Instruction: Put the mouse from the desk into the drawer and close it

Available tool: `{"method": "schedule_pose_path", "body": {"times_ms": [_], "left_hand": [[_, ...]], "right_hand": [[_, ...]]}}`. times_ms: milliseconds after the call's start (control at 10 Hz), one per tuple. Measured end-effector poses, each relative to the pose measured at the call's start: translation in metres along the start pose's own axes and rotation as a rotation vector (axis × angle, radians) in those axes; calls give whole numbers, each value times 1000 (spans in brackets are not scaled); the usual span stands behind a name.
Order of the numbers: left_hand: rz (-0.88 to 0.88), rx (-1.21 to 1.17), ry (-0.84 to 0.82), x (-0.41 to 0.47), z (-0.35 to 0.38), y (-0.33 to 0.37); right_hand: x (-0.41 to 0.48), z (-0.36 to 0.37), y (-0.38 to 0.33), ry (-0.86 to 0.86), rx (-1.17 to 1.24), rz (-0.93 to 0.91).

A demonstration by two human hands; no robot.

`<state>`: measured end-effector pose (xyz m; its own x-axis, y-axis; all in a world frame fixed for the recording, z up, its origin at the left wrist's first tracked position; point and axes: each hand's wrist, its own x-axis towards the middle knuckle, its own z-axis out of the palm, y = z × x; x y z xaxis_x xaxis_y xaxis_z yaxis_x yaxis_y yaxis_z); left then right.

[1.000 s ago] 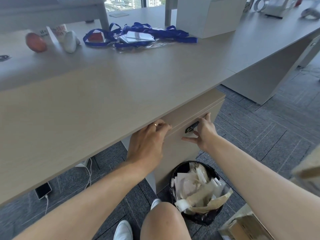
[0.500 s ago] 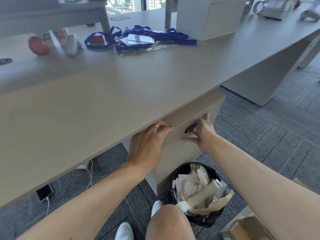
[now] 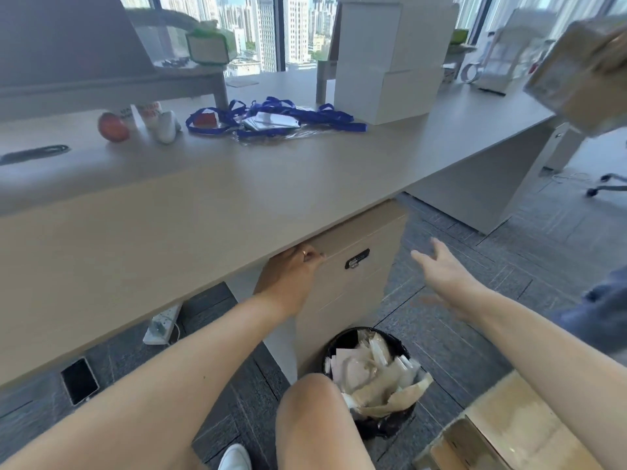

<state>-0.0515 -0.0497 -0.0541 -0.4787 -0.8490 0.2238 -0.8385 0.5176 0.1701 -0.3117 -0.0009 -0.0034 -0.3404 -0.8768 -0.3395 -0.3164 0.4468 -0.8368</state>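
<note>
Mouse (image 3: 167, 126), white and standing on end, is seen at the far left part of the desk (image 3: 258, 184), just beside a red round object (image 3: 113, 127) and in front of a printed cup (image 3: 149, 111). Blue lanyards (image 3: 271, 118) with cards are heaped to its right, and white boxes (image 3: 386, 59) are stacked near the far edge. The drawer (image 3: 356, 247) under the desk's near edge appears shut, its dark handle (image 3: 357, 259) untouched. The left hand (image 3: 291, 276) is placed at the drawer front's upper left corner, fingers curled under the desk edge; whether anything is clamped cannot be told. The right hand (image 3: 441, 266) is held in the air to the right of the drawer, fingers spread apart and empty. A full wastebasket (image 3: 373, 368) is seen on the floor below the drawer.
</note>
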Motion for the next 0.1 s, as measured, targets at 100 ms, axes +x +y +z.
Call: {"method": "schedule_pose_path", "body": {"times_ms": [100], "left_hand": [[-11,36,-239,-16,-23,17]], "right_hand": [[-45,-39,1,54,-24,-175]]}}
